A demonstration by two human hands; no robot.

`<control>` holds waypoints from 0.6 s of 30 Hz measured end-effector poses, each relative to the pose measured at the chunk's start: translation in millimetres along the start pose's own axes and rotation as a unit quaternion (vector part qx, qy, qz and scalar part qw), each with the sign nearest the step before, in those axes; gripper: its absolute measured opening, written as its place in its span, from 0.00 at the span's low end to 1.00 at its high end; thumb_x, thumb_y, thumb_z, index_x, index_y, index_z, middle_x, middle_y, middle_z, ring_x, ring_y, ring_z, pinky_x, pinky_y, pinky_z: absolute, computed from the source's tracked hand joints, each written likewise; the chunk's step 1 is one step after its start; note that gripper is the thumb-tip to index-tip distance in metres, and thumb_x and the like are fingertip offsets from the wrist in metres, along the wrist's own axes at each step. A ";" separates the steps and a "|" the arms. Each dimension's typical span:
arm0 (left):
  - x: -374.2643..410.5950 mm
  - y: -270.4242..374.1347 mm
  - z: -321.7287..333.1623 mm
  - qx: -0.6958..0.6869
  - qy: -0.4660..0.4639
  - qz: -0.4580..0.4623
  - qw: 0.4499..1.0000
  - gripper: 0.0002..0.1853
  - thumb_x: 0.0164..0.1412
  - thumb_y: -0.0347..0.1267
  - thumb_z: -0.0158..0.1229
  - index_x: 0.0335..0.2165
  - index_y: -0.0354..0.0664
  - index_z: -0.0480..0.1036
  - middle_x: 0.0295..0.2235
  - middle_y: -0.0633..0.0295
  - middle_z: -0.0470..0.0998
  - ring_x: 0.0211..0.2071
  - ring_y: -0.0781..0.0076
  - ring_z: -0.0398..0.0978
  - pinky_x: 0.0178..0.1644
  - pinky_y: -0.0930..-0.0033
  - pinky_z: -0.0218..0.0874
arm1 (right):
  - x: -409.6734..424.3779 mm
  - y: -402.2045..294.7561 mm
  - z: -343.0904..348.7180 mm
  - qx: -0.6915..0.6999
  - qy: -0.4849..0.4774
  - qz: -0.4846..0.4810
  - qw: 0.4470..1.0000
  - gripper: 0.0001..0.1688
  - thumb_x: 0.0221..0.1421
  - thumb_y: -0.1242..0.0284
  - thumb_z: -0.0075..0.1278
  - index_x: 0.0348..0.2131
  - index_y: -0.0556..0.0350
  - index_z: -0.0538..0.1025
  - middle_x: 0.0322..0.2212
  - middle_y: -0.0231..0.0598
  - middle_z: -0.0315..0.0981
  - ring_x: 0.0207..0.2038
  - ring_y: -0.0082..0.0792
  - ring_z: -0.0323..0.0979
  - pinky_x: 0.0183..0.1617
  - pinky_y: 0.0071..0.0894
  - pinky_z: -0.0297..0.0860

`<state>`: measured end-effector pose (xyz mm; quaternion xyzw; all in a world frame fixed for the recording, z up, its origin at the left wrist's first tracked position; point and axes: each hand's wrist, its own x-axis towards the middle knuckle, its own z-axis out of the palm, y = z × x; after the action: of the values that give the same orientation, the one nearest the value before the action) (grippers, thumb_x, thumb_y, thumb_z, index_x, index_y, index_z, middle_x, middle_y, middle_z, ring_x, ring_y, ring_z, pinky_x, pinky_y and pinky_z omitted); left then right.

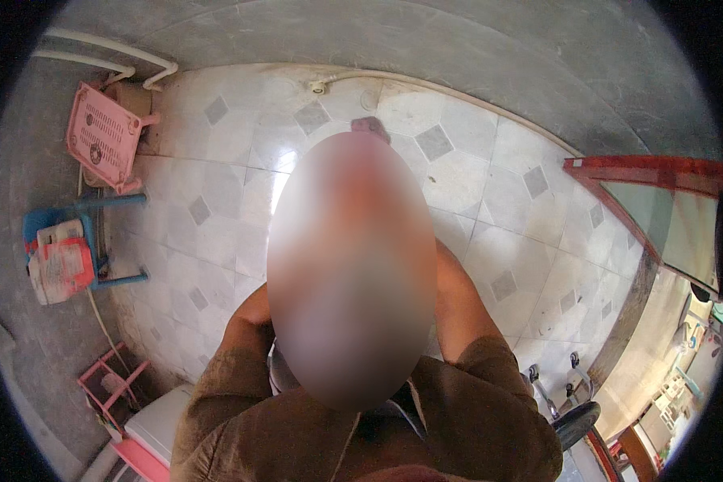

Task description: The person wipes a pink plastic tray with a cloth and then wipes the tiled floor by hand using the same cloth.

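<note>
A large blurred patch hides both of my hands, along with whatever they may hold or touch. My left forearm (247,310) runs into the patch from the lower left. From the other side, my right forearm (465,301) reaches its edge. Both arms come out of the short sleeves of a brown shirt (476,416). Just beyond the top of the blur, a dark pinkish thing (370,128) shows against the floor; what it is cannot be made out. Before me lies a floor of pale tiles (349,99) with grey diamond insets.
Along the left wall are a pink plastic stool (105,138), a blue stool (33,224) bearing a red-and-white package (63,265), and a pink rack (114,382). A red-framed glass door (651,211) stands at right. Below it are a caster-wheeled base (554,391) and a doorway threshold (629,298).
</note>
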<state>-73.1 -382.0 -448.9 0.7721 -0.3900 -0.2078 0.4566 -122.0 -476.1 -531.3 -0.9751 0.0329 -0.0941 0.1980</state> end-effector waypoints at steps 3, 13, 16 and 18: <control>2.0 -42.1 -54.0 0.127 0.080 0.010 0.989 0.11 0.52 0.21 0.56 0.36 0.38 0.76 0.37 0.52 0.78 0.40 0.52 0.75 0.47 0.58 0.67 | 43.0 24.6 13.0 -0.032 -0.012 0.074 0.997 0.36 0.59 0.53 0.44 0.65 0.27 0.59 0.68 0.33 0.46 0.70 0.39 0.43 0.69 0.65 0.40; 66.4 -49.7 -29.7 0.138 0.009 0.061 0.988 0.17 0.51 0.26 0.59 0.43 0.36 0.75 0.48 0.46 0.72 0.53 0.47 0.65 0.59 0.54 0.58 | 48.7 123.7 -41.5 -0.086 -0.010 0.386 0.919 0.37 0.63 0.52 0.40 0.68 0.29 0.53 0.69 0.39 0.42 0.71 0.43 0.39 0.68 0.67 0.40; 102.7 -25.6 21.5 0.126 -0.047 0.119 0.984 0.19 0.59 0.33 0.56 0.48 0.39 0.74 0.55 0.47 0.69 0.58 0.45 0.62 0.64 0.54 0.54 | -6.8 125.4 -38.6 -0.109 0.064 0.461 0.878 0.36 0.64 0.53 0.39 0.68 0.31 0.53 0.68 0.44 0.44 0.70 0.46 0.39 0.68 0.67 0.40; 119.0 -19.6 63.3 0.059 -0.120 0.157 0.979 0.23 0.63 0.39 0.51 0.53 0.42 0.71 0.60 0.47 0.64 0.63 0.47 0.55 0.67 0.52 0.47 | -42.2 115.8 -35.4 -0.143 0.018 0.337 0.930 0.38 0.64 0.54 0.39 0.67 0.48 0.54 0.66 0.51 0.48 0.69 0.52 0.41 0.70 0.57 0.42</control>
<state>-35.3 -505.2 -493.0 0.6964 -0.5694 -0.2017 0.3875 -173.5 -591.7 -551.9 -0.9226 0.3766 -0.0335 0.0763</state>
